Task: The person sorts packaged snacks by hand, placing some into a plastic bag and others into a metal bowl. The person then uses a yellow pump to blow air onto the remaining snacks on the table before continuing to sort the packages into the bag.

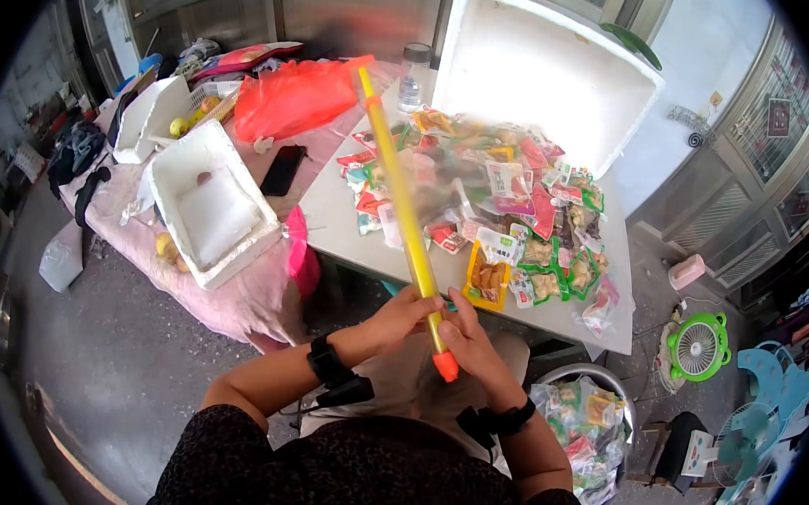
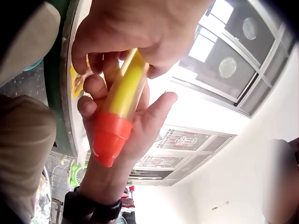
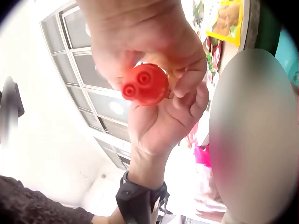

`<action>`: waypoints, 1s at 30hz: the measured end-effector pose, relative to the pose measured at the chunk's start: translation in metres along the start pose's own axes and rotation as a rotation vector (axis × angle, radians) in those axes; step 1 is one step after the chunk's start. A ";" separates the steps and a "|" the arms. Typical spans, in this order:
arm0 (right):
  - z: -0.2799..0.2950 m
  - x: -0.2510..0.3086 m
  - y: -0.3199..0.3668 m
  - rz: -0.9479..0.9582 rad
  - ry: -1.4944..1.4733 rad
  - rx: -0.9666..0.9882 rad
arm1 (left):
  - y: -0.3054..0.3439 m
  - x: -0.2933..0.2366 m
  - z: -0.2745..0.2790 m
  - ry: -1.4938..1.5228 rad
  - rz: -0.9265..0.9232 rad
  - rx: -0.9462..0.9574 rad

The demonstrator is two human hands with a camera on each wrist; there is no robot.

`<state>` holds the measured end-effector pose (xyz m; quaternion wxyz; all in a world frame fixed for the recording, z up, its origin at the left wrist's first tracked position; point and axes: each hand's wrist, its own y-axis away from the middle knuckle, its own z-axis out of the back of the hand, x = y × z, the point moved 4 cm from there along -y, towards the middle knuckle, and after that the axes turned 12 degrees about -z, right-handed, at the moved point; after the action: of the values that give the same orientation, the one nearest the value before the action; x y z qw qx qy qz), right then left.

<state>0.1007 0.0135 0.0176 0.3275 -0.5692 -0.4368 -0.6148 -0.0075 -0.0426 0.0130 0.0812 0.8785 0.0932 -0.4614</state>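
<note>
A long clear tube (image 1: 406,205) with a yellow core slants away from me over the table, its red end cap (image 1: 445,367) toward my body. Just above that cap, my left hand (image 1: 402,318) grips the tube from the left. My right hand (image 1: 472,342) holds its lower end, which lies across the palm with the fingers curled beside it and the thumb apart in the left wrist view. Two ringed bumps show on the cap (image 3: 147,84) in the right wrist view. Beyond the hands, many sealed snack packets (image 1: 513,189) lie heaped on the table (image 1: 618,284).
A large white foam box (image 1: 541,65) stands tilted behind the packets. Left, a pink-covered surface holds a smaller foam box (image 1: 213,195), a phone (image 1: 283,170) and a red plastic bag (image 1: 295,101). A metal basin (image 1: 626,396) of packets and a green fan (image 1: 699,346) are at right.
</note>
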 end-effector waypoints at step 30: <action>0.232 -0.057 0.124 -0.461 1.302 -1.067 | -0.142 -0.139 0.278 -1.390 -0.423 -0.677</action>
<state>0.3165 0.1689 -0.0251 0.0692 -0.0797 0.0791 -0.9913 -0.3403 0.0189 -0.0362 0.2935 0.2814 0.3208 -0.8554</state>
